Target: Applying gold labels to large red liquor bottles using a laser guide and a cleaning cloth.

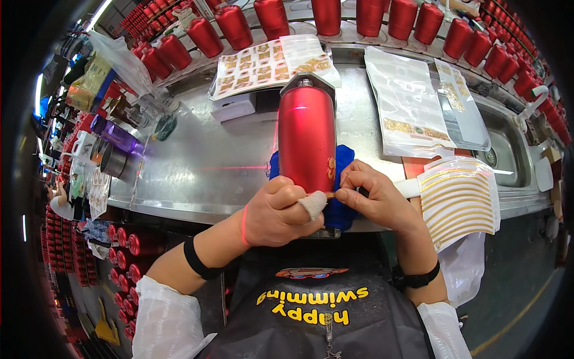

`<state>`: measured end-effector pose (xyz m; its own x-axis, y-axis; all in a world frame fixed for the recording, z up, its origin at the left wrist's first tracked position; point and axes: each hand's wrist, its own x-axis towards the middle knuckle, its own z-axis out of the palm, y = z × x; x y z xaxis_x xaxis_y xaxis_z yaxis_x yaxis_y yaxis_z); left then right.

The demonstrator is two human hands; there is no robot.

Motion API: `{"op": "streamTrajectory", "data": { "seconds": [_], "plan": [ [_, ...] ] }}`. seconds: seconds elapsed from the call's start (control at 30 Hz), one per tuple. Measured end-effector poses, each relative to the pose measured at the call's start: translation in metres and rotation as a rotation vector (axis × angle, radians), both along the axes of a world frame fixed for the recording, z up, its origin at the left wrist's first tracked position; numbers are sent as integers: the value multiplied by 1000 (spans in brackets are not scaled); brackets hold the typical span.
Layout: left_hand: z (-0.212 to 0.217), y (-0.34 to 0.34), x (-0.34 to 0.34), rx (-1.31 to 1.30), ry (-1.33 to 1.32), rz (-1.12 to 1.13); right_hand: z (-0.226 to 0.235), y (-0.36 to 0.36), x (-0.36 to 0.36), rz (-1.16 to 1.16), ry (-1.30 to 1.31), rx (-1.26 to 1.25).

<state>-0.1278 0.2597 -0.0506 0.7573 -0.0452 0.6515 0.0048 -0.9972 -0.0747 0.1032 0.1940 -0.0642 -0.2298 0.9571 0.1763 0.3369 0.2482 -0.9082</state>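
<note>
A glossy red bottle (307,137) lies lengthwise before me on a holder, with a blue cloth (342,206) around and under its near part. A small gold marking shows on its right side. My left hand (278,212) is closed at the bottle's near end, one finger wrapped in pale tape; what its fingers hold, if anything, is hidden. My right hand (373,194) pinches a thin gold strip (330,195) between thumb and forefinger, beside the taped finger. Red laser lines cross the bottle, the table and my left wrist.
Sheets of gold decals (257,69) lie behind the bottle, and more sheets (406,99) to the right. A sheet of curved gold strips (457,203) sits near my right forearm. A sink (502,149) is at far right, a purple bottle (116,134) at left. Red bottles (326,15) line the back.
</note>
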Motion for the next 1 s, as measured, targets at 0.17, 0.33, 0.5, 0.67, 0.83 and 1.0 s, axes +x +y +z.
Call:
{"op": "streamTrajectory", "data": {
  "seconds": [0.17, 0.33, 0.5, 0.67, 0.83, 1.0],
  "plan": [
    [2, 2, 5, 87, 97, -25, -3, -3, 1, -32, 23, -34],
    [-9, -6, -2, -171, -100, 109, -5, -5, -1, -35, 13, 25],
    [-1, -11, -6, -148, -59, 129, -4, -6, -7, -57, -51, 91],
    [1, -25, 11, -557, -257, 457, -2, -6, -9, -86, -84, 109],
    [-9, -30, 9, -595, -413, 384, -5, -8, -7, -78, -80, 131],
    [-6, -24, -12, 216, -40, 308, -9, -14, -4, -104, 32, 131]
  ]
}}
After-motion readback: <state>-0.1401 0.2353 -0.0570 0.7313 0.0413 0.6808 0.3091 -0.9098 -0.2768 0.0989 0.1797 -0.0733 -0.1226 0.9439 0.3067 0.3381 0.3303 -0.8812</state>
